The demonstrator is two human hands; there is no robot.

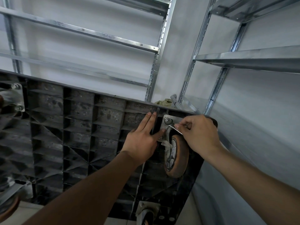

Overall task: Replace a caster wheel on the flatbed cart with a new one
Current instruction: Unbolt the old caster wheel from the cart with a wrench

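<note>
Standing on its side before me, the flatbed cart [78,127] shows its ribbed black underside, with metal shelving [246,57] close behind and at the right. My left hand [142,140] lies flat with straight fingers on the ribs, just beside the caster wheel [177,156] near the cart's upper right corner. My right hand [199,133] pinches a wrench [172,125] set on the mounting plate's [170,120] upper bolt.

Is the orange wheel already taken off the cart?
No, the orange wheel still sits on the upturned cart, its plate against the underside, while the right hand holds a wrench on a bolt.
</note>
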